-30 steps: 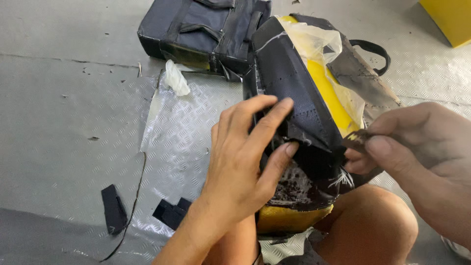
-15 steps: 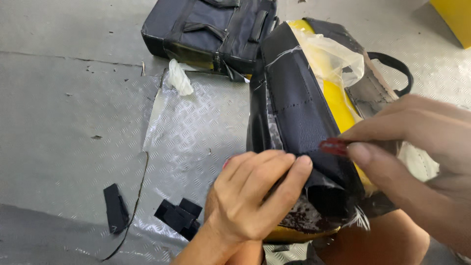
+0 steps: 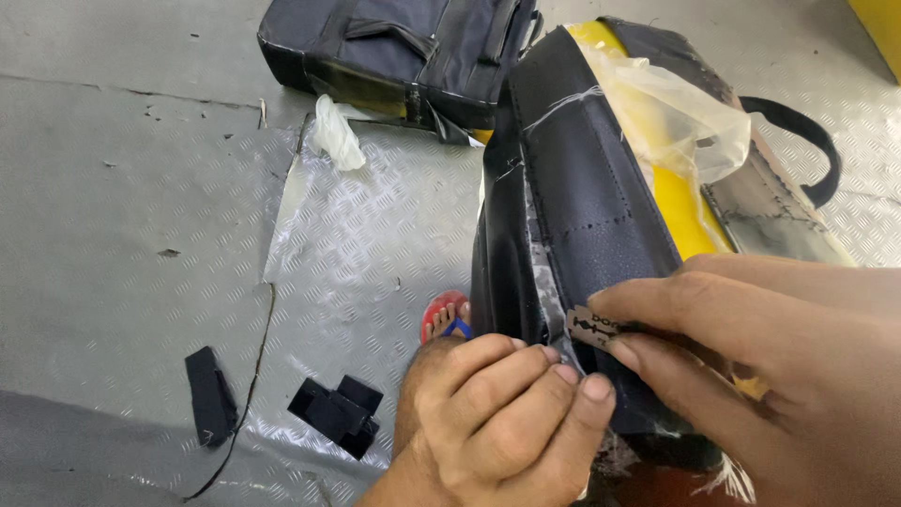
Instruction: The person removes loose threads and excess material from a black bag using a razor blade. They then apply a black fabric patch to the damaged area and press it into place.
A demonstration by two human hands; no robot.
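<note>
- Right hand has a bare razor blade pinched between thumb and forefinger, edge pressed against the black panel of the black-and-yellow bag that's standing up in the person's lap, around 5 o'clock in the frame.
- Left hand is curled tight around the lower edge of that same panel, fingertips just below the blade, at about 6 o'clock from it. That's the scary bit imo: one slip downward and the blade runs straight into those fingers.
- No handle on the blade, so a hard pull could also bite the pinching fingers themselves.
- The stitching line sits close to the yellow lining and the clear plastic film at 1 o'clock; too much pressure probably slices through those instead of just the thread.
- A sandalled foot pokes out at 9 o'clock from the blade, so a dropped blade could land there.
- Black scraps at 8 o'clock and a second black bag at 11 o'clock are well clear.
</note>
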